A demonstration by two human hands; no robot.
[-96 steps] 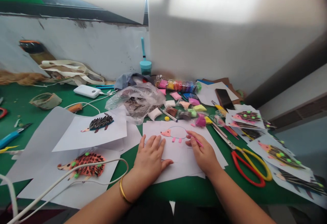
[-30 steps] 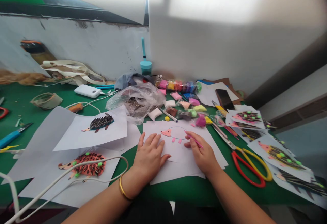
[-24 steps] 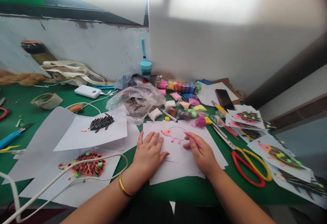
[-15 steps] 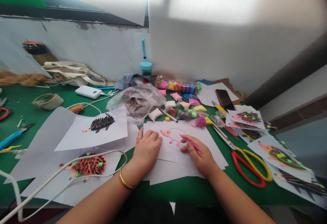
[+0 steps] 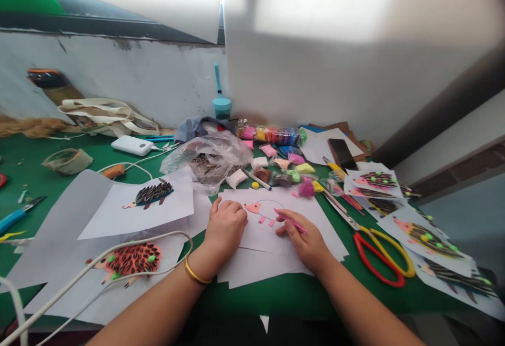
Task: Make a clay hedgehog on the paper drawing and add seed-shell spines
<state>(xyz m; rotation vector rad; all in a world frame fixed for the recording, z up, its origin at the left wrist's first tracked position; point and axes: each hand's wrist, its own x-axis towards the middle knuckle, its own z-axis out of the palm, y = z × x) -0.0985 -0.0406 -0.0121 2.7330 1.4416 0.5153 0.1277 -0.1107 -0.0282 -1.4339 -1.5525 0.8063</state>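
Note:
A sheet of white paper (image 5: 252, 241) lies on top of a small stack in front of me. On it is a hedgehog picture with a pink clay head (image 5: 252, 207), small pink clay feet (image 5: 266, 222) and a thin drawn outline of the back. My left hand (image 5: 225, 226) rests flat on the paper's left side, holding nothing, fingers together near the head. My right hand (image 5: 302, 235) grips a slim pink modelling tool (image 5: 290, 221), its pointed end over the outline, right of the feet. Whether the tip touches the paper I cannot tell.
Seeds fill a plastic bag (image 5: 209, 159) behind the paper, beside several clay packets (image 5: 303, 168). Large scissors (image 5: 379, 248) lie at right, near finished hedgehog pictures (image 5: 428, 238). A seed-covered hedgehog (image 5: 153, 192) lies at left; a white cable (image 5: 67, 288) crosses the front left.
The whole view has shifted slightly, so things sit a little further left. Both hands keep nearly the same place on the paper, and the pink tool stays in my right hand.

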